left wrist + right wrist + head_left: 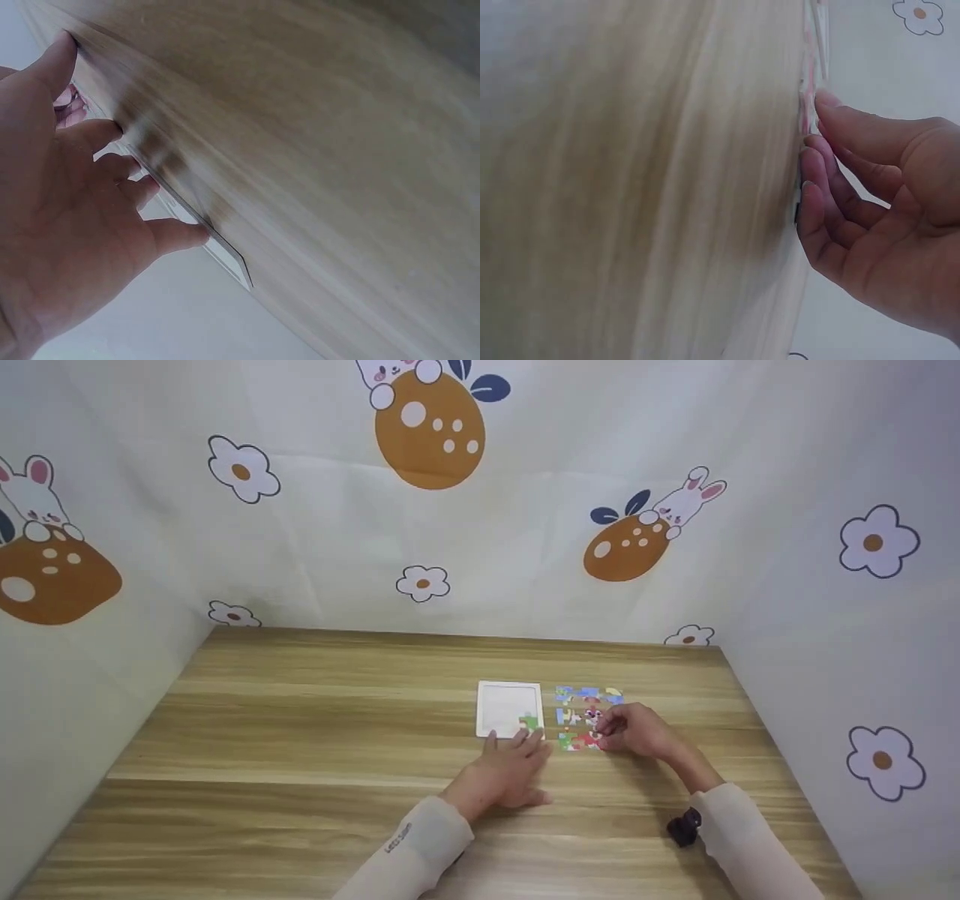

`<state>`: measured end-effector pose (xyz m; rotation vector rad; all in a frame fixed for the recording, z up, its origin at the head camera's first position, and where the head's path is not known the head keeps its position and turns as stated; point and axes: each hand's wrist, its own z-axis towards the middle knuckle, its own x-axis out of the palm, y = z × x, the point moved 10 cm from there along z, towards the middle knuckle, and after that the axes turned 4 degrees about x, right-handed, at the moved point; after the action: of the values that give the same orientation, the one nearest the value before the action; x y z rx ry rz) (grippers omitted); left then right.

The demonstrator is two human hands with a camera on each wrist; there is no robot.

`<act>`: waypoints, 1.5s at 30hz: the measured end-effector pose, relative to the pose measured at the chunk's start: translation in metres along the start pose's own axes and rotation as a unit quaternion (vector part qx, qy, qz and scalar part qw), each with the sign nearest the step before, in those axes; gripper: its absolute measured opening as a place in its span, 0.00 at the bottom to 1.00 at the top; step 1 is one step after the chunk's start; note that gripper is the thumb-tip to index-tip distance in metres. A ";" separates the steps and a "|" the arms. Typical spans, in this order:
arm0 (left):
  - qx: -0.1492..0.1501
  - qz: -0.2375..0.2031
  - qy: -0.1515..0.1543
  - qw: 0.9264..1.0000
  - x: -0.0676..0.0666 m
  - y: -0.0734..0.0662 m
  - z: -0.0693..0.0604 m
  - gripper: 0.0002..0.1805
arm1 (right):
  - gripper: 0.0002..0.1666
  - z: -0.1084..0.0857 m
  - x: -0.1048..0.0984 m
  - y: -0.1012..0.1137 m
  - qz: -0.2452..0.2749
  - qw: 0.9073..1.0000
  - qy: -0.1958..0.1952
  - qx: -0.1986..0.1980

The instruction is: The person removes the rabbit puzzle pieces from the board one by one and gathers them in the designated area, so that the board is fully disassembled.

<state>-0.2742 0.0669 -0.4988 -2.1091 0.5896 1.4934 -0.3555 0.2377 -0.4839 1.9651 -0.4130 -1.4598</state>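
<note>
A white square puzzle tray (498, 707) lies on the table, with one green puzzle piece (529, 721) in its near right corner. My left hand (508, 775) rests its spread fingertips along the tray's near edge; the left wrist view shows fingers (180, 234) touching that rim. To the right of the tray, several puzzle pieces (568, 717) lie in rows, blue at the top, green and red at the bottom. My right hand (637, 729) bends over their right side. Its thumb and curled fingers pinch at a reddish piece (589, 742), partly hidden by the hand.
The wood-grain tabletop (315, 720) extends left of the tray and in front of it. Pale cloth (517, 525) printed with rabbits and flowers encloses the back and both sides. A small black device (683, 828) hangs at the right cuff.
</note>
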 end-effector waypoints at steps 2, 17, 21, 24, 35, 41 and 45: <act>0.000 -0.003 0.001 1.000 0.000 0.001 0.000 0.44 | 0.09 -0.001 0.000 0.001 -0.004 1.000 -0.001 -0.006; 0.004 0.024 -0.022 0.999 -0.005 0.001 -0.007 0.43 | 0.07 0.002 -0.005 0.008 -0.019 0.999 -0.017 -0.024; 0.018 0.003 -0.043 0.999 -0.009 0.005 -0.012 0.39 | 0.08 0.005 -0.007 0.011 -0.003 1.000 -0.028 -0.002; 0.027 -0.036 -0.070 0.997 -0.017 0.017 -0.018 0.35 | 0.08 0.008 -0.005 0.017 0.009 0.999 -0.031 0.011; 0.046 -0.055 -0.124 0.990 -0.017 0.081 -0.047 0.35 | 0.08 0.023 0.017 0.049 0.008 1.000 -0.013 -0.013; 0.067 -0.054 -0.127 0.988 -0.009 0.092 -0.050 0.37 | 0.08 0.032 0.027 0.063 -0.009 0.999 -0.010 -0.035; 0.081 -0.026 -0.126 0.988 -0.003 0.094 -0.049 0.37 | 0.11 0.040 0.038 0.072 -0.022 0.999 -0.004 -0.027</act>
<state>-0.2949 -0.0369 -0.4954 -1.7673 0.5364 1.5935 -0.3715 0.1493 -0.4712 1.9363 -0.3327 -1.4912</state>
